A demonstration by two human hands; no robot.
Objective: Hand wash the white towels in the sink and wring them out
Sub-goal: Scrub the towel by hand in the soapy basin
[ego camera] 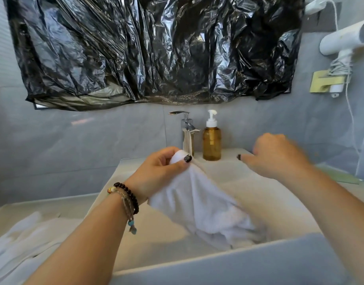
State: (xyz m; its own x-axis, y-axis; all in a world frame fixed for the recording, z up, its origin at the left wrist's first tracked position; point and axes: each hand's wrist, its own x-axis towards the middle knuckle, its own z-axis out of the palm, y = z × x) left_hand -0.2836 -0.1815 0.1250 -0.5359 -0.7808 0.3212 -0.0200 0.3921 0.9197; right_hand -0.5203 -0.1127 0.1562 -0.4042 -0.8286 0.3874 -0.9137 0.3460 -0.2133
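Your left hand is in the middle of the frame, just in front of the tap. Its fingers and thumb are curled around the top of a white towel and they grasp it. The towel hangs down from this hand into the sink, and its lower part lies bunched on the bottom of the sink, in the lower middle of the frame. On your left wrist there are bead bracelets.

Your right hand is to the right of the middle, near the towel's upper edge. It is blurred. Its fingers are curled, but you cannot tell from this view if they hold the cloth or nothing.

A second heap of white towels lies on the desk in the lower left of the frame, beside the sink.

An amber soap bottle with a white pump stands upright just right of the tap, at the back edge of the sink. A black plastic sheet covers the wall in the upper part of the frame. A white hair dryer hangs on the wall in the upper right, and its cord runs down.
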